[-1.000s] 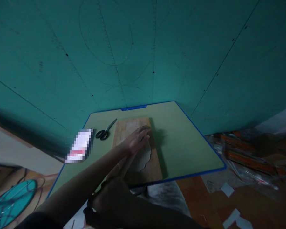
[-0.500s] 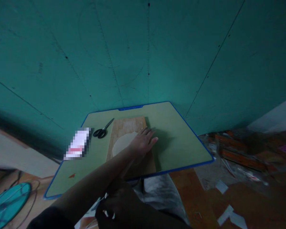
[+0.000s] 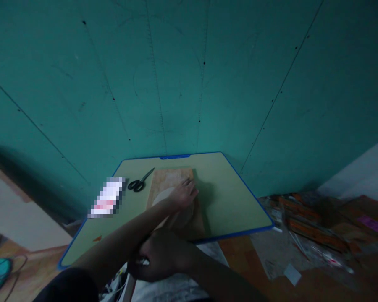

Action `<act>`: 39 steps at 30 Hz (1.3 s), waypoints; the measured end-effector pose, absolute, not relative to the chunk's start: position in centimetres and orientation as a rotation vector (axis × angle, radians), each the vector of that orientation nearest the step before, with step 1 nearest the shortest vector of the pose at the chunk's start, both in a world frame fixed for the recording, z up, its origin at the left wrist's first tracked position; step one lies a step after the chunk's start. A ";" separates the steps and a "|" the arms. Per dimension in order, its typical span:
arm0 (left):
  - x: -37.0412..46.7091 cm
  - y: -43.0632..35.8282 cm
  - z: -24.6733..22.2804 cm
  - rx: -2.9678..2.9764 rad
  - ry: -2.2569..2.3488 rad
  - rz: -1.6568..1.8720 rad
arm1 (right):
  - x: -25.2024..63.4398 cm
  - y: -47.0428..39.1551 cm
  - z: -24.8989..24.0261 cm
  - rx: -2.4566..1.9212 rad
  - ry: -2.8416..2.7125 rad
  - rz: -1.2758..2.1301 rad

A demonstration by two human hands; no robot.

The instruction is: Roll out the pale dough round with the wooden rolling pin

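My left hand (image 3: 185, 193) lies palm down over the upper right of a pale, flat round sheet that looks like dough (image 3: 162, 195), its fingers reaching onto the wooden board (image 3: 166, 177). Part of the sheet is hidden beneath the hand and forearm. Closer to me, my right hand (image 3: 157, 256) is closed, with curled fingers, beside my left forearm. A small white patch shows at those fingers; what they hold, if anything, I cannot make out. Black-handled scissors (image 3: 140, 183) lie left of the board.
The board rests on a pale green folding table (image 3: 236, 197) with a blue edge, against a green wall (image 3: 239, 84). A blurred-out white item (image 3: 108, 197) and an orange scrap (image 3: 97, 238) are at the left. Clutter (image 3: 311, 226) covers the floor at right.
The view has tilted up, so the table sits lower. My left hand has drawn its fingers closer together. My right hand has risen beside the left forearm, now more clearly visible.
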State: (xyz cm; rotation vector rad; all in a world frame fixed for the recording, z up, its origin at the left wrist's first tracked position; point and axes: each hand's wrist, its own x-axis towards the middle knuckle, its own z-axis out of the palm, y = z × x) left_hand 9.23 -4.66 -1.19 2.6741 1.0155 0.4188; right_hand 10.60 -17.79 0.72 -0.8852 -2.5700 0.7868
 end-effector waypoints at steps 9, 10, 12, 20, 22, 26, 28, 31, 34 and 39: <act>5.5 -1.7 -1.2 2.622 1.045 0.378 | 7.1 -15.8 1.5 -0.840 -2.770 0.591; 5.6 -1.8 -1.2 2.618 1.031 0.374 | 7.2 -16.0 1.5 -0.841 -2.763 0.598; 6.0 -2.2 -1.0 2.616 0.988 0.366 | 7.5 -16.5 1.3 -0.841 -2.734 0.570; 10.4 -5.8 -0.5 2.570 0.812 0.380 | 8.5 -20.1 -2.2 -0.828 -2.417 0.166; 11.1 -6.5 -0.5 2.522 0.820 0.420 | 8.6 -20.7 -3.1 -0.817 -2.368 0.152; 11.3 -7.1 -0.3 2.389 0.923 0.485 | 8.9 -21.4 -3.9 -0.809 -2.334 0.176; 11.3 -7.3 -0.2 2.369 0.952 0.483 | 9.1 -21.5 -4.0 -0.792 -2.316 0.190; 11.4 -7.6 0.0 2.384 0.986 0.464 | 9.1 -21.9 -4.4 -0.789 -2.283 0.200; 11.8 -7.8 -0.1 2.472 0.990 0.457 | 9.1 -22.4 -5.1 -0.798 -2.248 0.177; 12.5 -8.0 -0.6 2.658 0.981 0.461 | 9.3 -23.3 -6.1 -0.795 -2.206 0.144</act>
